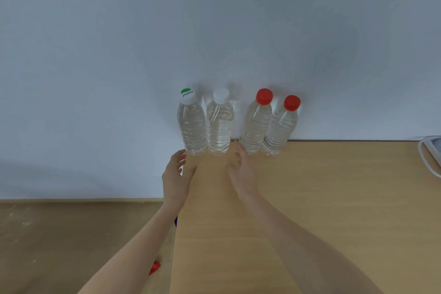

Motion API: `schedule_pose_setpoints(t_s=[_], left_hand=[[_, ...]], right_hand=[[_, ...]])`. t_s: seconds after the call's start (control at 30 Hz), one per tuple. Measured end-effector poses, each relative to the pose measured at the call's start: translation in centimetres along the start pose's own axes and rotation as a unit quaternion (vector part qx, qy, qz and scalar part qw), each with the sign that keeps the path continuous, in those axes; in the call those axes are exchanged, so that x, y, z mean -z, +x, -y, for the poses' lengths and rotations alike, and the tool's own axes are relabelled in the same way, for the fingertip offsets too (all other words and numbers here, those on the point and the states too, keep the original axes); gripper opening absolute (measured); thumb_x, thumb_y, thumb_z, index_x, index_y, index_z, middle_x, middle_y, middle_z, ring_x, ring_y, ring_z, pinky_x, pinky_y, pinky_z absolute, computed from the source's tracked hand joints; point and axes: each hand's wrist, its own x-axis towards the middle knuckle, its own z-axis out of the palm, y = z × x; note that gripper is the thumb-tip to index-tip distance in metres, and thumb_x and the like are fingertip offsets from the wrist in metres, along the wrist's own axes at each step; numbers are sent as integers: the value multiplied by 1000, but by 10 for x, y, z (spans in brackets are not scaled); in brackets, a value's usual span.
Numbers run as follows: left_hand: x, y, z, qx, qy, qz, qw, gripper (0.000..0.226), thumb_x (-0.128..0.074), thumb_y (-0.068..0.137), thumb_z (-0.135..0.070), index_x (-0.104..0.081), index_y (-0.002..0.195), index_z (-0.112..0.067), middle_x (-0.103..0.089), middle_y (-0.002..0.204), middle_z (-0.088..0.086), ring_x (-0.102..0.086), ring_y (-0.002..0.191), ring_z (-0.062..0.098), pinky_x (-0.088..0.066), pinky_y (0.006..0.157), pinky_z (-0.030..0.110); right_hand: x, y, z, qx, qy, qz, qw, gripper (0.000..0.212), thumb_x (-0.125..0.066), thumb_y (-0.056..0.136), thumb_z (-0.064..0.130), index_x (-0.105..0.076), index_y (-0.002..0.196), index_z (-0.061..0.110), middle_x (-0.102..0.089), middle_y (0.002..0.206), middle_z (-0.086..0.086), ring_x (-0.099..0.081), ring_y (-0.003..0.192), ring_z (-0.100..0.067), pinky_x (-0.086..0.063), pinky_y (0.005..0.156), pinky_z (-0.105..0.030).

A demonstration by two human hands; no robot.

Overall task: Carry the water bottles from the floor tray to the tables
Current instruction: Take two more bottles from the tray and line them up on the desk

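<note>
Four water bottles stand upright on the table (pixel 310 198), lined up at its far edge against the wall (pixel 214 19). Taking the table's left corner as the landmark: the green-cap bottle (pixel 191 124) sits right at that corner, the white-cap bottle (pixel 220 124) just beside it to the right, touching or nearly so. A small gap follows, then two red-cap bottles (pixel 257 124) (pixel 280 127), close together, the right one partly behind its neighbour.

So a good part of the carrying looks done: four bottles are already set down. The floor tray is not in view, so I cannot tell how many remain. A scrap of red (pixel 154 267) shows low on the floor (pixel 59 246) beside the table's left edge, under the left forearm; it may be another cap, but it is too hidden to say.

Both hands are empty. The left hand (pixel 176 174) hangs over the table's left edge just short of the green-cap bottle, fingers loosely spread and slightly curled, not touching it. The right hand (pixel 241 169) lies flat-ish above the tabletop, fingers extended wide toward the gap between the white-cap and red-cap bottles, clear of both. Both forearms reach straight forward from the body.
</note>
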Motion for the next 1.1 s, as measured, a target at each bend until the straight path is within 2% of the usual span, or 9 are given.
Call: schedule_pose_setpoints(t_s=[0.13, 0.23, 0.4, 0.5, 0.6, 0.7, 0.8, 0.93, 1.1], left_hand=[[-19, -17, -6, -14, -10, 39, 999, 41, -65, 84, -11, -54, 122, -19, -62, 114, -7, -59, 102, 10, -45, 96, 26], [-42, -23, -15, -38, 3, 96, 995, 41, -65, 85, -15, -53, 124, -23, -60, 116, -9, -58, 106, 8, -42, 92, 19], [-82, -24, -33, -90, 17, 159, 983, 39, -63, 86, -8, -55, 123, -18, -61, 114, -6, -58, 109, 11, -43, 94, 15], [-99, -20, -40, -107, 27, 172, 979, 38, -63, 86, -8, -56, 122, -18, -62, 114, -9, -59, 108, 10, -45, 98, 24], [-109, -17, -45, -111, 21, 172, 979, 40, -63, 86, -7, -56, 125, -16, -62, 117, -8, -58, 108, 8, -42, 93, 8], [-114, -13, -46, -104, 11, 170, 980, 41, -63, 86, -7, -56, 126, -16, -63, 117, -5, -57, 111, 6, -39, 91, 3], [-115, -10, -44, -112, 14, 168, 979, 38, -63, 86, -7, -57, 123, -17, -64, 116, -3, -57, 110, 3, -39, 92, 3], [-113, -9, -41, -130, 25, 167, 977, 39, -63, 86, -6, -57, 122, -18, -64, 116, -3, -56, 108, -5, -38, 92, 3], [-109, -10, -37, -130, 28, 153, 979, 41, -63, 85, -6, -56, 124, -20, -63, 117, -6, -56, 112, 4, -39, 97, 10]], right_hand=[[26, -8, -12, -20, 31, -45, 998, 46, -59, 88, 6, -46, 131, 19, -53, 129, 7, -51, 116, -9, -38, 104, -26], [54, -8, -21, -39, 45, -108, 992, 35, -60, 86, 2, -53, 119, 11, -58, 112, 1, -58, 105, -19, -45, 95, -26], [96, 7, -26, -43, 52, -183, 981, 42, -66, 83, 8, -50, 122, 12, -57, 110, 3, -58, 103, -18, -47, 96, -35], [110, 17, -21, -30, 57, -168, 984, 57, -69, 82, 11, -44, 133, 16, -53, 120, 8, -53, 107, -11, -42, 98, -26], [117, 27, -18, -19, 55, -139, 989, 64, -68, 83, 14, -39, 139, 22, -50, 128, 11, -49, 114, -7, -38, 100, -23], [118, 34, -15, -14, 58, -118, 991, 63, -69, 81, 15, -41, 137, 26, -53, 123, 14, -51, 112, -7, -40, 100, -24], [115, 38, -14, -4, 67, -109, 992, 61, -72, 79, 14, -44, 132, 26, -58, 114, 14, -56, 107, -5, -44, 97, -24], [115, 40, -15, 1, 68, -102, 992, 60, -73, 78, 14, -44, 129, 28, -60, 116, 11, -57, 107, -3, -46, 95, -22], [114, 43, -15, -2, 62, -93, 994, 64, -73, 77, 13, -43, 132, 25, -59, 122, 7, -56, 111, -6, -46, 96, -22]])
